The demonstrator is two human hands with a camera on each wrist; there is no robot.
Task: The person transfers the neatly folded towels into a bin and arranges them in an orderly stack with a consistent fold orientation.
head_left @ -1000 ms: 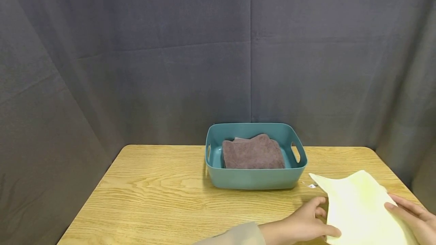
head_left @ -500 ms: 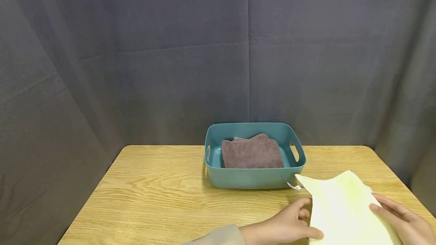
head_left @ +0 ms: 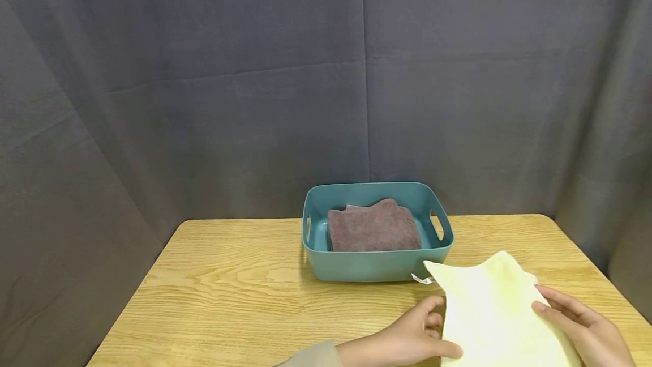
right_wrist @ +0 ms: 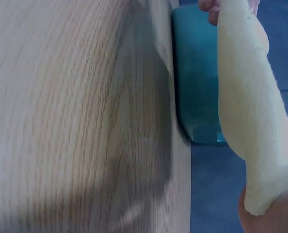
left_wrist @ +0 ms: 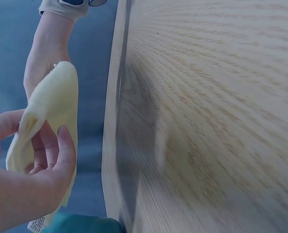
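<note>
A folded pale yellow towel [head_left: 494, 310] is held up between both hands at the right front of the table. My left hand [head_left: 407, 333] pinches its left edge, thumb on the near face and fingers behind, as the left wrist view shows with the towel's folded layers [left_wrist: 52, 107]. On the opposite edge, my right hand [head_left: 586, 327] grips the towel with the thumb on top. From the right wrist view the towel [right_wrist: 253, 97] hangs above the wood, apart from it. A small white tag [head_left: 421, 280] sticks out at its far left corner.
A teal basket [head_left: 377, 267] with side handle holes stands at the table's back, just beyond the yellow towel. Inside lies a folded brown towel [head_left: 374, 230]. The wooden table [head_left: 219, 287] backs onto a grey curtain [head_left: 229, 101].
Both hands have carried the yellow towel leftward, so its tagged corner now sits near the basket's front right. The head view has shifted slightly.
</note>
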